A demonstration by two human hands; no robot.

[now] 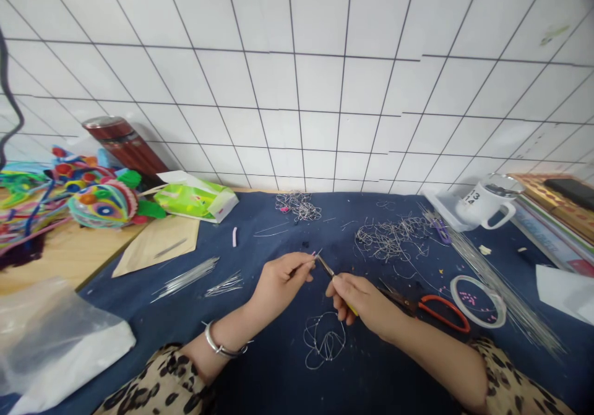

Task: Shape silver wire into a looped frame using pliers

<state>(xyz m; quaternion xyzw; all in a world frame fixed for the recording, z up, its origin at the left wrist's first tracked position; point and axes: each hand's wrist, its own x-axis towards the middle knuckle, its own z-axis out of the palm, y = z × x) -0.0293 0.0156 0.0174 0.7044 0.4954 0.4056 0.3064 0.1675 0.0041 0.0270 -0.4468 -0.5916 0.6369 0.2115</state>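
My left hand point(284, 279) is closed in a pinch, with a short bit of thin wire point(318, 253) at its fingertips. A tiny pinkish spot shows there, too small to name. My right hand point(355, 297) is wrapped round slim pliers point(326, 266) with yellow on the handle. The tips of the pliers meet the wire beside my left fingers; whether the jaws grip it I cannot tell. Below the hands, a loose bent wire shape point(325, 342) lies on the dark blue cloth point(278, 378).
Tangled wire point(390, 239) and another wire heap point(299, 206) lie farther back. Red-handled scissors point(444, 313), a round dish point(499, 316) with pink beads and long straight wires point(510, 303) are right. Cut wires point(188, 278) and a plastic bag point(55, 341) lie left; a white mug point(487, 201) stands back right.
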